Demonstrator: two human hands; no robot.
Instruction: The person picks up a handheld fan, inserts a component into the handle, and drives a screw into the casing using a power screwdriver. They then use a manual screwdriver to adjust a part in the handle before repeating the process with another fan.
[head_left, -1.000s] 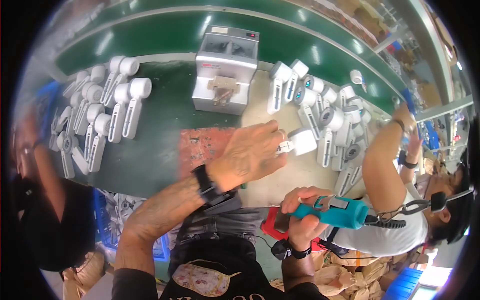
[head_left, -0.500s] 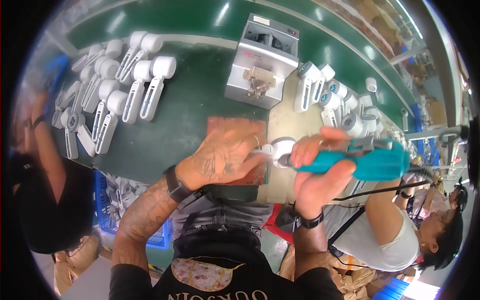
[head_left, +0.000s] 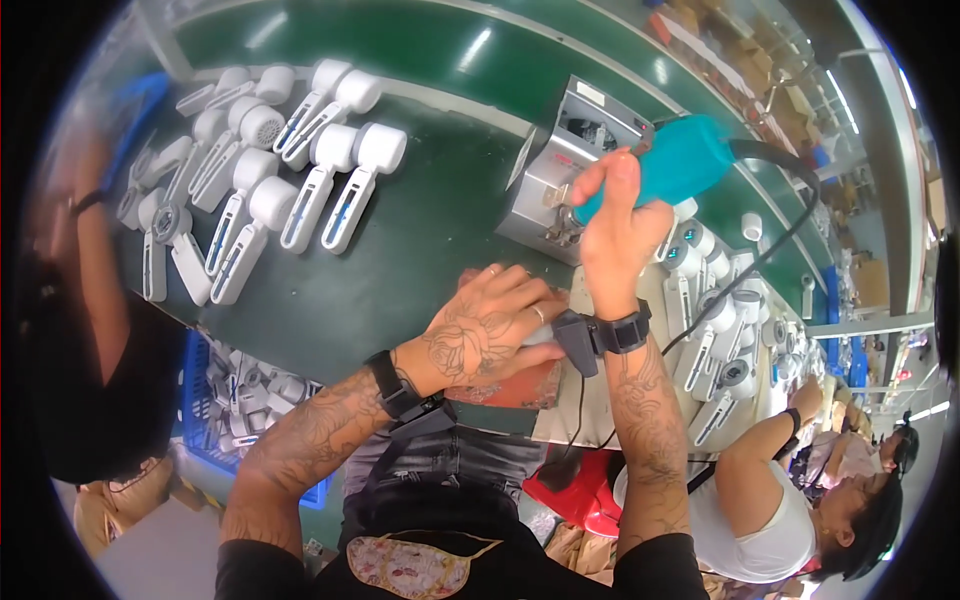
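1. Step in hand: the right hand [head_left: 622, 225] is wrapped round a teal driver [head_left: 688, 165] at two o'clock, its tip at the front of a grey machine [head_left: 540, 178] at one o'clock; contact cannot be told. This suggests fetching a screw.
2. The left hand [head_left: 492, 328], near the dial's centre, has its fingers curled round a whitish device [head_left: 537, 338], mostly hidden, above a red-brown mat [head_left: 515, 388] on the bench [head_left: 400, 275].
3. The next move would probably call for a steady left hand and an aligned driver tip.
4. Similar white devices [head_left: 350, 205] lie at ten o'clock.
5. Writing: the machine bears a pale label [head_left: 590, 93] and small red print, too fine to read reliably.
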